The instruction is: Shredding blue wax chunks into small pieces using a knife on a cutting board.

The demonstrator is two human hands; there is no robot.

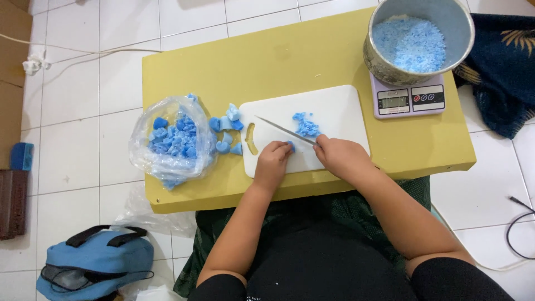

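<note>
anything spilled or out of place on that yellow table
A few blue heart-shaped soap pieces lie loose on the yellow table, outside the clear plastic bag and beside the white cutting board. Nothing else stands out.

kitchen scale (409, 99), blue backpack (95, 266), black cable (519, 226), brown cardboard (10, 83)

- Smooth white plastic cutting board (340, 111), matt.
- Thin shiny metal knife (284, 130).
- Clear, crinkled glossy plastic bag (146, 146).
- Dull, mottled metal bowl (384, 66) of grainy blue crumbs (409, 43).
- Waxy, smooth blue chunks (225, 124).
- Glossy white tile floor (72, 139).
</note>
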